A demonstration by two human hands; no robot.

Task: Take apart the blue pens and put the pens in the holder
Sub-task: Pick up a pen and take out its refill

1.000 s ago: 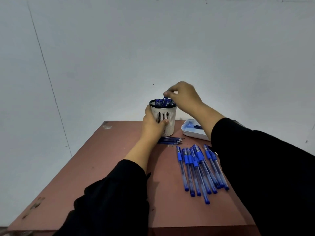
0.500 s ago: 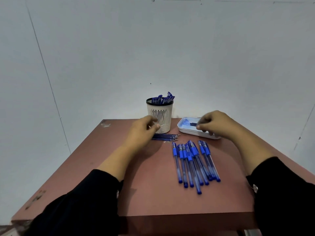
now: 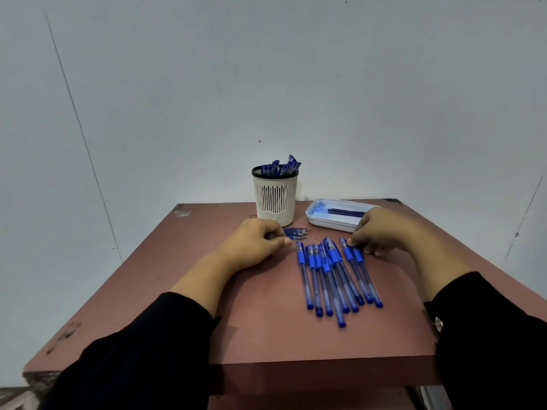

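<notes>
- While both hands sit low over the reddish table, the right hand is at the far end of the blue pens, fingertips curled down onto the cap end of the rightmost pen or two. Looks like a pinch, but I can't tell whether it really has hold of one.
- Left hand rests on the table just left of the pen row, fingers curled in, thumb tucked against the index. Can't tell if it's holding anything; it sits right against a small bunch of loose refills.
- Those refills lie flat between the left hand and the holder, tips pointing right.
- Pens lie side by side in a loose fan around the table's middle, caps toward the far edge, a few overlapping.
- Holder, a cream slotted cup with a black rim, stands upright near the far edge, with blue pen pieces poking out the top.
- Just right of it, also by the far edge, a white tray with some thin dark refills inside.
- Black sleeves cover both forearms.
</notes>
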